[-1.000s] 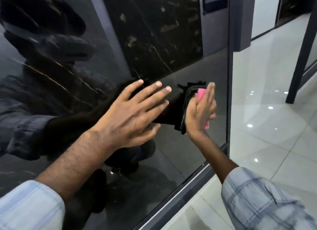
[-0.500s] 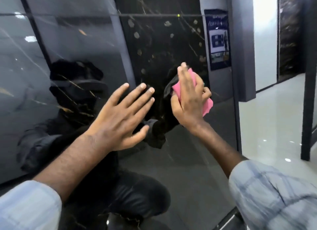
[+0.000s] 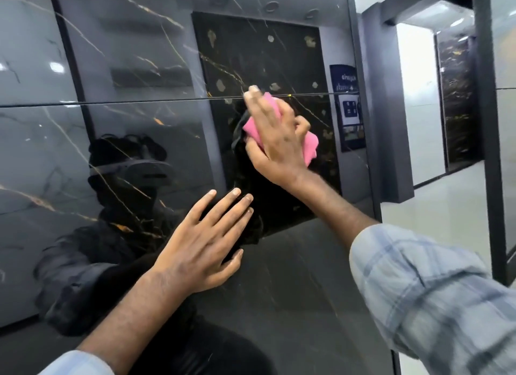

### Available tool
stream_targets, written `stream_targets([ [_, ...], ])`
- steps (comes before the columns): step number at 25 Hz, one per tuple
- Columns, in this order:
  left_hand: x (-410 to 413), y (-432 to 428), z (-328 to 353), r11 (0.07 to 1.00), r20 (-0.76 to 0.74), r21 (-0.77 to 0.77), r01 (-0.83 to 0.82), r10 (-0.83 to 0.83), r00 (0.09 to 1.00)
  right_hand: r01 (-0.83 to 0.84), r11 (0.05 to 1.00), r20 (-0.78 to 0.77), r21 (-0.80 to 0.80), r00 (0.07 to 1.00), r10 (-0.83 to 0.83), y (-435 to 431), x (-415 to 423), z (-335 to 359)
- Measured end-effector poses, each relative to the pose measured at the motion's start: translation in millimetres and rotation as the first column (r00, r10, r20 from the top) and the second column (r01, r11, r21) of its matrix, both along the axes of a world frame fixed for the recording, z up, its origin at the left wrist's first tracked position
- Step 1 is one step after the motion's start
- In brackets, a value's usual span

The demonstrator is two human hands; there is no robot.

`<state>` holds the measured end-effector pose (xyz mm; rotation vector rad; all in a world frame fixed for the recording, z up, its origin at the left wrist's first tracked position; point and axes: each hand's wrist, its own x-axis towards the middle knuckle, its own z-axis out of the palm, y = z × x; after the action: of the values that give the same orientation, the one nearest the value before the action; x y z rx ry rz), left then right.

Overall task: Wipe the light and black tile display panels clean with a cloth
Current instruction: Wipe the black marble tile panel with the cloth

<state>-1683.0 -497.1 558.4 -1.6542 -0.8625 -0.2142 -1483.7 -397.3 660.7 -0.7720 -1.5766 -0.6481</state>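
A glossy black tile panel with gold veins fills most of the view and mirrors the room and me. My right hand presses a pink cloth flat against the panel, just below the thin horizontal joint between two tiles. Most of the cloth is hidden under the palm and fingers. My left hand lies flat on the panel lower down, fingers spread, holding nothing.
The panel's dark metal frame runs down its right edge. Beyond it lie a glossy white floor, a grey pillar and another dark framed panel at the far right.
My right hand has slid the pink cloth up the panel from near the lower right edge to just under the tile joint. The view tilted upward. The left hand stayed flat on the panel.
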Motion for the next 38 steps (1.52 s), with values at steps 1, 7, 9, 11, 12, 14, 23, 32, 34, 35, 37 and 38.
stream_targets([
  [1, 1, 0, -1, 1.000, 0.015, -0.009, 0.019, -0.019, 1.000, -0.016, 0.996, 0.124, 0.084, 0.992, 0.006, 5, 10, 7],
  [7, 32, 12, 34, 0.992, 0.010, 0.001, 0.129, -0.129, 0.992, -0.186, 0.900, -0.649, -0.395, 0.750, -0.130, 51, 69, 29],
  [9, 50, 26, 48, 0.995, 0.054, 0.011, 0.103, -0.104, 0.993, -0.091, 0.912, -0.573, -0.399, 0.801, -0.171, 44, 48, 19],
  [11, 60, 41, 45, 0.999, 0.033, 0.000, 0.045, -0.045, 0.998, 0.007, 0.986, -0.258, -0.169, 0.965, -0.051, 35, 39, 4],
  [12, 60, 47, 41, 1.000, -0.009, 0.002, 0.009, -0.009, 1.000, 0.036, 0.998, -0.070, -0.055, 0.997, -0.040, 38, 44, 0],
  [14, 57, 54, 34, 0.999, -0.064, 0.041, -0.032, 0.035, 0.997, 0.046, 0.999, -0.014, 0.007, 0.999, -0.046, 53, 68, 10],
  [23, 60, 55, 30, 0.994, -0.052, 0.086, -0.072, 0.077, 0.996, -0.222, 0.975, -0.576, -0.007, 0.798, 0.178, 61, 59, 30],
  [32, 63, 51, 33, 0.999, -0.032, 0.027, -0.019, 0.020, 0.999, -0.110, 0.993, -0.223, -0.034, 0.970, 0.099, 40, 48, 16],
  [34, 63, 52, 33, 1.000, -0.066, 0.010, 0.026, -0.025, 0.998, -0.061, 0.988, 0.247, 0.145, 0.969, 0.024, 40, 59, -27],
  [35, 63, 52, 32, 0.998, -0.102, -0.006, 0.058, -0.058, 0.993, -0.056, 0.974, 0.390, 0.221, 0.920, -0.036, 47, 73, -33],
  [37, 69, 53, 30, 0.994, -0.143, -0.056, 0.099, -0.106, 0.984, 0.031, 0.961, 0.359, 0.275, 0.924, -0.132, 64, 95, -14],
  [38, 75, 56, 30, 0.991, -0.137, -0.076, 0.107, -0.116, 0.984, 0.085, 0.978, 0.153, 0.189, 0.982, -0.115, 74, 99, 5],
])
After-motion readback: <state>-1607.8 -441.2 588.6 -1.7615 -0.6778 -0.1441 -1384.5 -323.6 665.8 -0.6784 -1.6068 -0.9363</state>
